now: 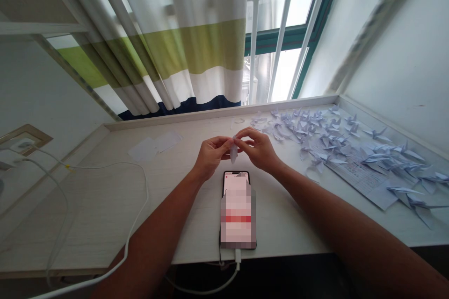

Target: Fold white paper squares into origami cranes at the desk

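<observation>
A small piece of folded white paper (234, 153) is held up between both hands, just beyond the top of a phone. My left hand (213, 153) pinches it from the left, thumb against fingers. From the right, my right hand (257, 148) grips its upper end between thumb and fingertips. The paper is narrow and hangs downward, its exact folds too small to make out. Below the hands lies the phone (238, 210), its lit screen blurred out and a white cable plugged into its bottom end.
Several folded paper cranes (312, 126) cover the desk's right side, some over a printed sheet (365, 180). Loose white paper sheets (168, 141) lie at the back left. A white cable (147, 187) runs from the wall socket (26, 142) across the left. A raised rim (175, 117) borders the desk (105, 210).
</observation>
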`<move>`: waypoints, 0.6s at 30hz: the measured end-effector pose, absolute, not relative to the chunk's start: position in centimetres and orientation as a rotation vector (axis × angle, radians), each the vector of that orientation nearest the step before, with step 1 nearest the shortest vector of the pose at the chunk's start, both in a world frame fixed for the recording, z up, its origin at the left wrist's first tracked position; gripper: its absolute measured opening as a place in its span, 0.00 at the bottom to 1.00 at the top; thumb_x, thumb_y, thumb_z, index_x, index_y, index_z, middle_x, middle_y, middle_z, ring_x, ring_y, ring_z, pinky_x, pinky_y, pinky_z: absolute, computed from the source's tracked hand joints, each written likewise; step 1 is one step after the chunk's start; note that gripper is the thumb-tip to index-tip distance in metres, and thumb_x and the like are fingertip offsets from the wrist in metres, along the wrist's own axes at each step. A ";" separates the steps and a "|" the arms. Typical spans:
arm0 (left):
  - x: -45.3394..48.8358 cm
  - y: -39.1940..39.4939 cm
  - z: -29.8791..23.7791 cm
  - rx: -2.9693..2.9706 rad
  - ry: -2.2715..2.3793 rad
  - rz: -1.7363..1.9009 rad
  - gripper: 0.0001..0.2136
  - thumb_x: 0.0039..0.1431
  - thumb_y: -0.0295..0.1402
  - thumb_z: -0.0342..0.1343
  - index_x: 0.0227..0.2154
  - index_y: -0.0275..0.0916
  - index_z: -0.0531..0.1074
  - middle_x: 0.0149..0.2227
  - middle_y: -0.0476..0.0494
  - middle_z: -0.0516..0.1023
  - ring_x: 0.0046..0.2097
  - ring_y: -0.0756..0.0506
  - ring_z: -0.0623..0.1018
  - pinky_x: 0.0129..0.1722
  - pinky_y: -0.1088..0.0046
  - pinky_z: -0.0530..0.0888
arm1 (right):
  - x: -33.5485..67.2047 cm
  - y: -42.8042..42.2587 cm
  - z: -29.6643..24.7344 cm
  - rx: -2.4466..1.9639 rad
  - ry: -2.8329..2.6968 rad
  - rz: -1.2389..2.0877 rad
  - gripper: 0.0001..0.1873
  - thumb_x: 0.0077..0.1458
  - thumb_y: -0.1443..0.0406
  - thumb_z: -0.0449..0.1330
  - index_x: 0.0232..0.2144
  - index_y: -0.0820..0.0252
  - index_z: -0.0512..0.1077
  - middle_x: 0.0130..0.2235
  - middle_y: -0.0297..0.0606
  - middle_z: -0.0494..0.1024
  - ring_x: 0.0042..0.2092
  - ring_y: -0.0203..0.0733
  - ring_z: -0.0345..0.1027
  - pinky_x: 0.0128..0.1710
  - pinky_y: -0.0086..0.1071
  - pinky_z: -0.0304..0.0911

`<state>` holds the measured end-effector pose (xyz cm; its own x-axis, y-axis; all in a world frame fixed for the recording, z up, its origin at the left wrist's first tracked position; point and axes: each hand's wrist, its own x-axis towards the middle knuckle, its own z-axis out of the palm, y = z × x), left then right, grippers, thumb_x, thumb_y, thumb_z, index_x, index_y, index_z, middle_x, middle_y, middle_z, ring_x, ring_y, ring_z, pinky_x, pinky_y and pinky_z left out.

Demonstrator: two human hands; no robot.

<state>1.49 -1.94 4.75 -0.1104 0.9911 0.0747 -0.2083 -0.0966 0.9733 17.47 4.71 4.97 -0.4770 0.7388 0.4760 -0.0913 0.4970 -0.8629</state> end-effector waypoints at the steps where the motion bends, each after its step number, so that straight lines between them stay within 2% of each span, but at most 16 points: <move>1: 1.5 -2.0 4.8 1.067 1.084 1.437 0.20 0.53 0.47 0.69 0.39 0.34 0.79 0.37 0.37 0.85 0.42 0.36 0.85 0.42 0.58 0.81 | 17.5 4.7 5.0 -0.543 -1.802 1.107 0.13 0.57 0.53 0.67 0.34 0.56 0.78 0.38 0.38 0.76 0.40 0.42 0.74 0.38 0.40 0.79; 8: 1.3 -2.0 5.0 1.100 1.148 1.412 0.20 0.52 0.48 0.69 0.38 0.35 0.79 0.36 0.37 0.85 0.40 0.35 0.86 0.36 0.61 0.82 | 17.6 4.8 5.0 -0.555 -1.797 1.124 0.13 0.57 0.52 0.66 0.33 0.55 0.78 0.38 0.38 0.77 0.40 0.43 0.74 0.40 0.41 0.78; 12: 1.1 -2.0 5.0 1.128 1.135 1.401 0.22 0.53 0.51 0.67 0.39 0.36 0.80 0.38 0.37 0.85 0.40 0.35 0.85 0.35 0.60 0.82 | 17.6 5.0 4.9 -0.547 -1.788 1.123 0.13 0.57 0.52 0.67 0.33 0.55 0.78 0.37 0.38 0.78 0.41 0.45 0.74 0.41 0.42 0.78; 18: 1.3 -2.1 5.1 1.155 1.181 1.403 0.21 0.52 0.50 0.68 0.38 0.36 0.79 0.36 0.37 0.85 0.40 0.36 0.85 0.33 0.62 0.82 | 17.6 4.9 4.9 -0.543 -1.786 1.134 0.13 0.56 0.53 0.68 0.32 0.55 0.78 0.37 0.38 0.78 0.40 0.44 0.74 0.39 0.41 0.78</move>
